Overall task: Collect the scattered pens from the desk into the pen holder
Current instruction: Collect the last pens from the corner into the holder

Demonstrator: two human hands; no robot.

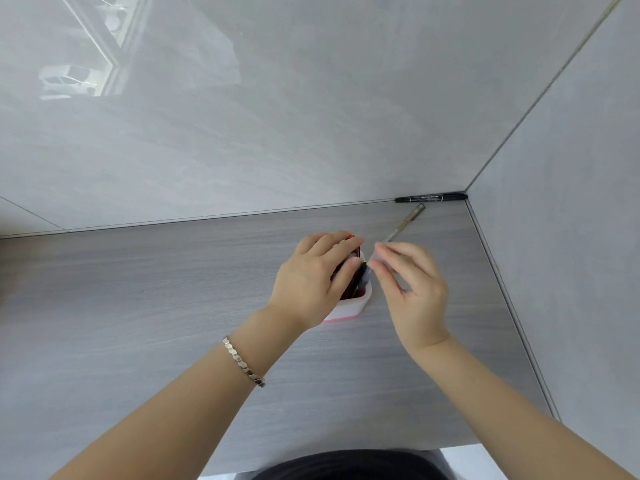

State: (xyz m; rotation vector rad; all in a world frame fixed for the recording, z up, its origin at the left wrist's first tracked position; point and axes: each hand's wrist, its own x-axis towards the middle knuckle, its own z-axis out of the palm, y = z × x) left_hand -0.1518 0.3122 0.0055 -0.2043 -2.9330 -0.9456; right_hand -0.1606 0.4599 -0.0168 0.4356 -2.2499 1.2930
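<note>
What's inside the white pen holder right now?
The pen holder shows dark and red pens standing in it. The left hand covers most of the opening, so their number is hidden.

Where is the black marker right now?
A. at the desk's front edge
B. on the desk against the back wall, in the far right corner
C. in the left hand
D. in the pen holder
B: the black marker lies flat on the desk along the back wall, its end in the far right corner, well away from the pen holder and both hands.
</note>
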